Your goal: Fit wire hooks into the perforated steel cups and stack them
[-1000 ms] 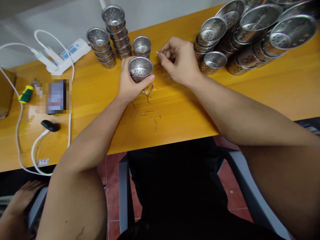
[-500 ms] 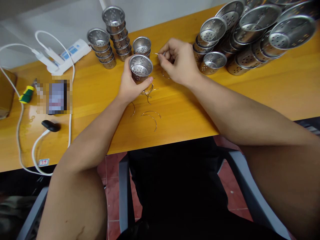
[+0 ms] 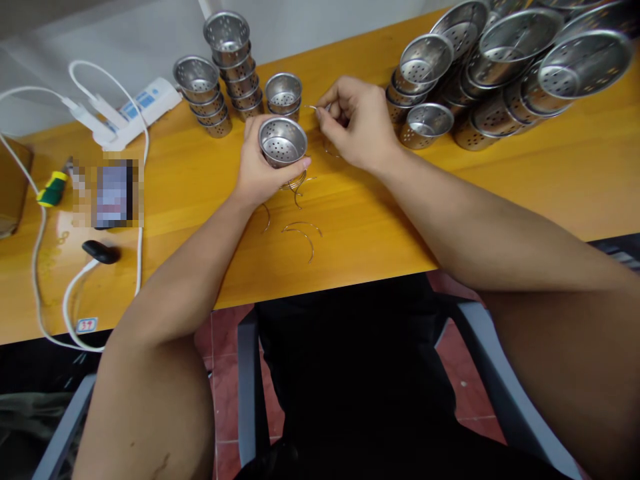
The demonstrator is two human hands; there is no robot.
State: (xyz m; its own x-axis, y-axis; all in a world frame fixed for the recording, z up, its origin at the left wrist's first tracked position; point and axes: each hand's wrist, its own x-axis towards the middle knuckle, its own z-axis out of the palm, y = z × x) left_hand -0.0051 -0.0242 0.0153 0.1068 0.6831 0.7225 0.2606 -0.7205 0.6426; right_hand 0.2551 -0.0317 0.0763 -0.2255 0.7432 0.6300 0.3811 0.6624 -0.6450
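My left hand (image 3: 260,163) is wrapped round a perforated metal cup (image 3: 283,141), its thumb along the near side and the open mouth tipped toward me. To the right, my right hand (image 3: 353,120) pinches a thin piece of wire (image 3: 311,107) between thumb and fingertips. The wire's tip points left toward the cup, apart from it; the rest is partly hidden by the fingers. Curved loose wires (image 3: 303,230) lie on the wooden table below the cup, and a small bundle of bent wires (image 3: 296,185) sits right under my left thumb.
Stacks of perforated cups stand at the back left (image 3: 240,77) and in a large group at the right (image 3: 505,87). A short cup stack (image 3: 284,93) is just behind the held cup. At left are a power strip (image 3: 137,113), white cables, a screwdriver (image 3: 53,189) and a blurred-out phone (image 3: 114,193).
The cup in my left hand has dropped slightly toward me, uncovering more of the short stack behind it. My right hand keeps its place with the wire.
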